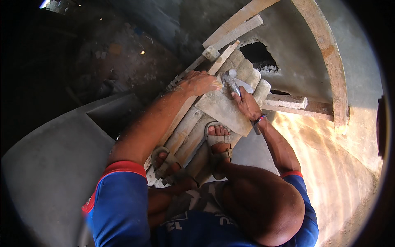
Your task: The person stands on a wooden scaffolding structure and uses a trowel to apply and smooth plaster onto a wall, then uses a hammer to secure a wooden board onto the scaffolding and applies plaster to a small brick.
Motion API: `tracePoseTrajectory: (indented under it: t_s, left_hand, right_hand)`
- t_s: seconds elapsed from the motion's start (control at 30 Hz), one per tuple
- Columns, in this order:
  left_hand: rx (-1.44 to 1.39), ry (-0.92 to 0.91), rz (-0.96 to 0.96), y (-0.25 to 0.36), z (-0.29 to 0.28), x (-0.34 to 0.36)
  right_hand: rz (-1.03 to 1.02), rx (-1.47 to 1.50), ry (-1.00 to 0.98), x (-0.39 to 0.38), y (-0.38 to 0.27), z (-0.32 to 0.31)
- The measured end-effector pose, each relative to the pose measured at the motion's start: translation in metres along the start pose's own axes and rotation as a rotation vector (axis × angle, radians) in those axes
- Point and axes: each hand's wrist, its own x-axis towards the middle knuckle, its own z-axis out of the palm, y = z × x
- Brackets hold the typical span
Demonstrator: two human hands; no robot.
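Hammer (233, 85), metal, grey, one: located over the far right part of a flat grey board (224, 111), head toward the board's far edge, handle slanting back past its right edge. Right hand (248, 105): closed round the hammer's handle, the dark butt end protruding below the wrist; patterned wristband (260, 118) worn. Left hand (200, 83): back uppermost, fingers bent down by the board's far left edge, fingertips near the hammer head; whether they pinch anything cannot be told, the area beneath being hidden. Board: four-sided, dusty, laid across a row of long pale poles (185, 129), one corner pointing toward the person. Timber strip (224, 57), narrow: set lengthwise beside the board's far left edge, passing near the left hand. Wooden block (211, 53), short: just beside the strip's far end. Footwear: left sandal (164, 166) on the poles, right sandal (218, 139) close by the board's near edge. Grey wall (296, 53), with a ragged dark hole (259, 54) beyond the poles' far ends. Long timber (329, 53), pale: against the wall, right of the hole.
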Motion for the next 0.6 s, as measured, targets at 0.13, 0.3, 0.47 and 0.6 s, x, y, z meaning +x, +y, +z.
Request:
tracePoseTrajectory:
  t_s: [0.13, 0.3, 0.47, 0.6]
  left_hand:
    - [0.029, -0.072, -0.016, 0.001, -0.010, 0.006]
    - [0.024, -0.067, 0.007, 0.003, -0.015, 0.011]
    - [0.050, -0.059, -0.020, 0.000, -0.012, 0.013]
    - [0.022, -0.084, -0.042, -0.004, -0.014, 0.017]
  right_hand:
    - [-0.059, -0.044, -0.002, 0.000, 0.005, -0.007]
    - [-0.077, -0.095, -0.091, 0.006, 0.005, -0.008]
    - [-0.152, -0.105, -0.123, 0.006, 0.010, -0.020]
    - [-0.053, -0.096, -0.172, 0.003, 0.016, -0.024]
